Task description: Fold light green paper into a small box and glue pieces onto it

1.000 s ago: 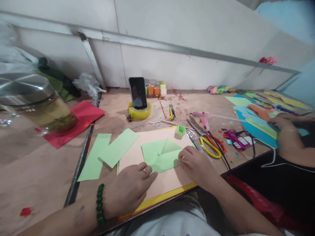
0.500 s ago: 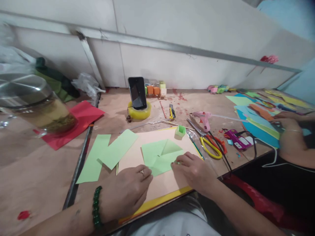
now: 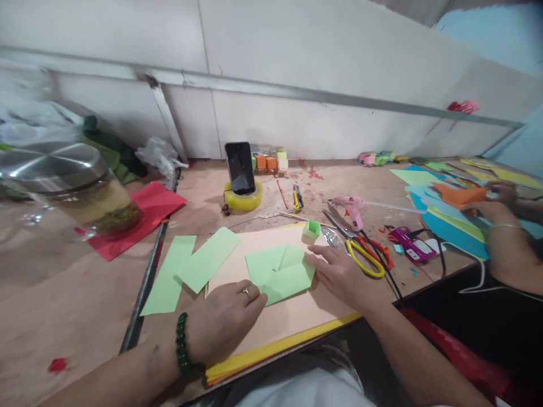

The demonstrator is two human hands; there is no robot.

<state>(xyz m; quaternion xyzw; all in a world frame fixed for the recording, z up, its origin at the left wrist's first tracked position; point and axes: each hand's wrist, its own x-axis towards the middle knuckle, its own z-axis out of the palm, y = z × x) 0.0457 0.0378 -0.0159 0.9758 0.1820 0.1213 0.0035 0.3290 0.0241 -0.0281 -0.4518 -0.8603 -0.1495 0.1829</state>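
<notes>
One green sheet (image 3: 278, 282) meets the left hand (image 3: 227, 319) at 7 o'clock, right hand (image 3: 341, 277) at 2; grasp indeterminable. Likely light, easily creased: hold edges.

- One view gives the whole scene; its camera sits on the person's head and looks forward and down across the table (image 3: 70, 282).
- The left hand (image 3: 227, 319) and the right hand (image 3: 339, 277) are close before the lens, in the lower middle part.
- At the bottom edge appears the wearer's pale clothing (image 3: 301, 390), so the view begins very near to the body.
- The wall (image 3: 297, 45) stands farther away and fills the upper part; its rail (image 3: 271, 89) slopes downward to the right.
- The view is wide: it reaches from a glass jar (image 3: 99, 206) on the left to a co-worker's arm (image 3: 509, 240) on the right.
</notes>
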